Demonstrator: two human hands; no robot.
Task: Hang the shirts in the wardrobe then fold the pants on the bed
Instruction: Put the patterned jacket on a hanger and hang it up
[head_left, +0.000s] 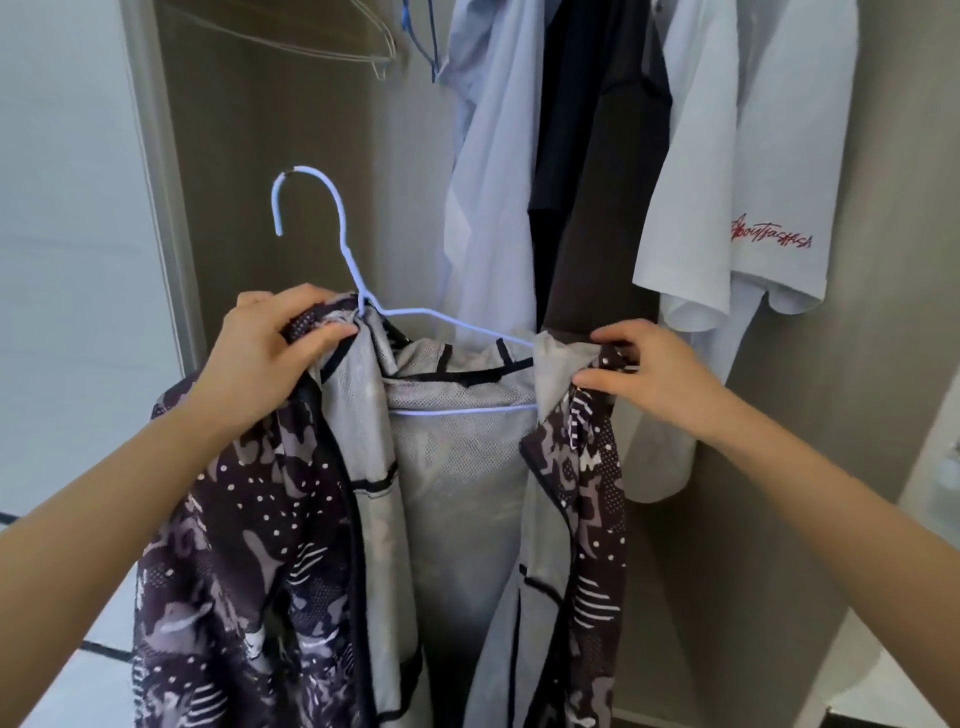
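Observation:
I hold up a dark patterned jacket (249, 545) with a grey mesh lining, open at the front, draped on a pale blue wire hanger (332, 208). My left hand (270, 353) grips the jacket's left shoulder right at the hanger's neck. My right hand (649, 374) pinches the right shoulder over the hanger's other end. The hanger's hook points up and left, free in the air in front of the open wardrobe (291, 156). The rail is out of view.
Inside the wardrobe hang a light blue shirt (493, 182), a dark garment (597, 182) and a white T-shirt with red lettering (753, 156) on the right. Empty wire hangers (322, 36) hang at the top left. A white door or wall (67, 260) stands left.

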